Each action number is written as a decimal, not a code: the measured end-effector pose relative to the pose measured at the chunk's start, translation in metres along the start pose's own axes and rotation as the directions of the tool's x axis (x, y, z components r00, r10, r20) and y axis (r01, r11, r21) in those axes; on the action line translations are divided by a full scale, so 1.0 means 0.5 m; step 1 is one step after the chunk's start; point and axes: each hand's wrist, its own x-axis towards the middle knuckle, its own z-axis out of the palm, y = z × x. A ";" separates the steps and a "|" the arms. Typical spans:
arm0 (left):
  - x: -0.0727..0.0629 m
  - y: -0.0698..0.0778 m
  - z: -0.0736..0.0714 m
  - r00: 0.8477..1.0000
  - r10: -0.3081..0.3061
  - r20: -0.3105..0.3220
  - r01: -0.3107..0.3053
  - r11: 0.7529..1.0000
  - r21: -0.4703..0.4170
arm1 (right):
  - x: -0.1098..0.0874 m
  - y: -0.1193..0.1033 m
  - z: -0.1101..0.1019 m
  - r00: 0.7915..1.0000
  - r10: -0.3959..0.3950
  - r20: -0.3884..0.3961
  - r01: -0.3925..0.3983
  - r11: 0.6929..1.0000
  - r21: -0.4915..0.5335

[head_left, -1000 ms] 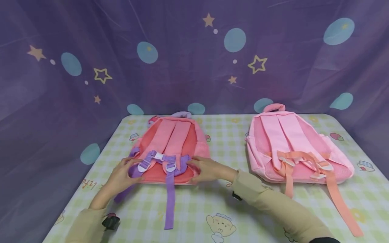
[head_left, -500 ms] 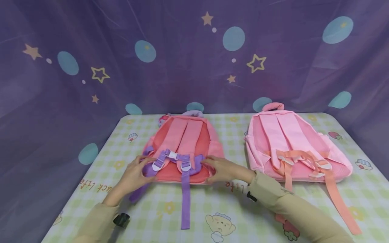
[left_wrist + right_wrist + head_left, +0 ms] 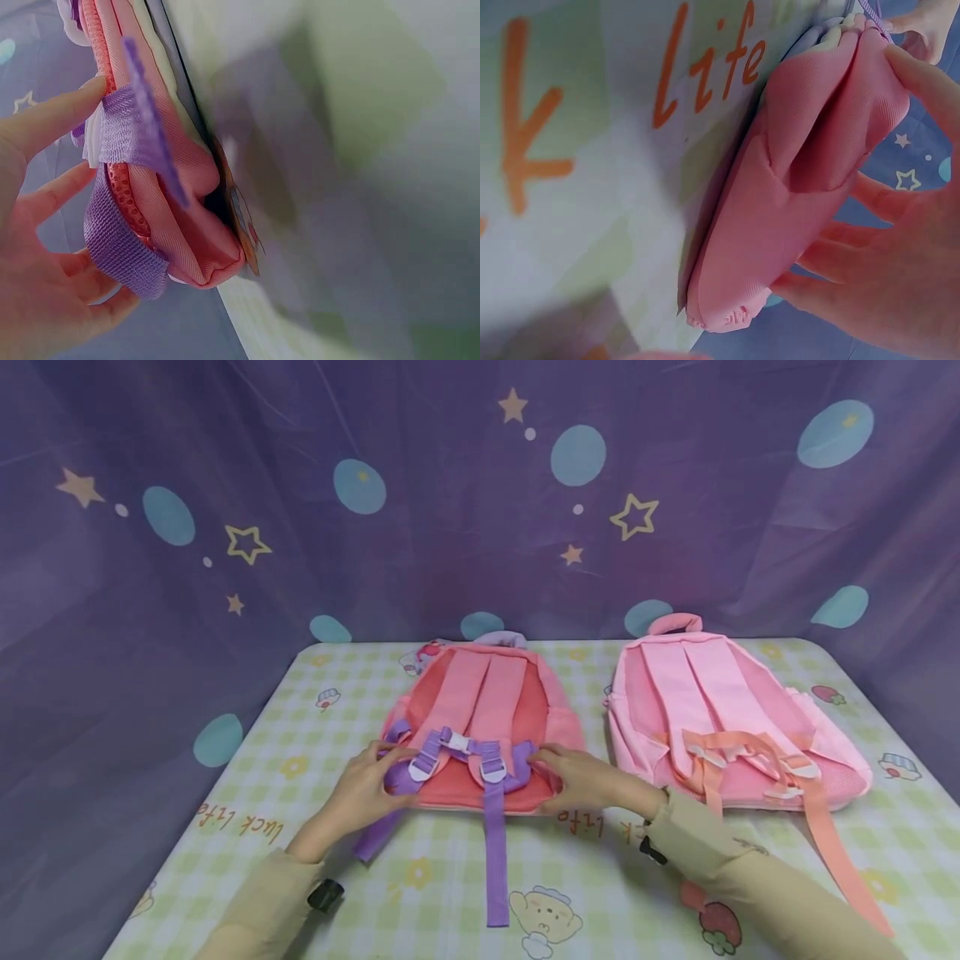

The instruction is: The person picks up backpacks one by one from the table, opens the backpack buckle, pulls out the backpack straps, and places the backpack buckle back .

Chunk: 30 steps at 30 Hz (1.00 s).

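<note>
A coral-pink backpack (image 3: 498, 689) lies back panel up on the table, its two shoulder straps uppermost. Purple webbing with a white buckle (image 3: 455, 742) crosses the lower straps, and a loose purple strap end (image 3: 495, 860) trails toward me. At the bag's lower left corner my left hand (image 3: 367, 789) grips between thumb and fingers; the left wrist view shows its thumb (image 3: 67, 112) at the bottom edge near the purple webbing (image 3: 124, 240). My right hand (image 3: 592, 781) holds the lower right corner, fingers spread along the side beside a side pocket (image 3: 780, 202).
To the right lies a second, light pink backpack (image 3: 693, 693), also straps up, with orange strap ends (image 3: 840, 860) hanging toward the front. A green checked cloth (image 3: 255, 893) covers the table. Behind it hangs a purple curtain (image 3: 450, 527) with stars.
Both hands have moved right together with the coral-pink backpack, which slid across the cloth toward the second backpack. The light pink backpack has stayed in place.
</note>
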 end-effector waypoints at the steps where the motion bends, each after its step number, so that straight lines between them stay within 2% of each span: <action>1: 0.003 0.003 0.003 1.000 0.007 0.002 -0.007 1.000 0.003 | -0.003 0.003 -0.001 1.000 0.003 -0.002 -0.003 1.000 0.001; 11: 0.024 0.036 0.024 0.999 0.015 0.039 -0.016 1.000 0.008 | -0.036 0.026 -0.016 0.999 0.025 -0.020 -0.025 1.000 -0.003; 16: 0.030 0.050 0.034 0.998 0.041 0.041 -0.042 0.999 0.010 | -0.049 0.036 -0.022 0.999 0.035 -0.017 -0.035 0.999 0.002; 30: 0.035 0.057 0.046 0.997 0.079 0.017 -0.079 0.997 0.018 | -0.058 0.042 -0.018 0.998 0.065 -0.012 -0.065 0.998 0.017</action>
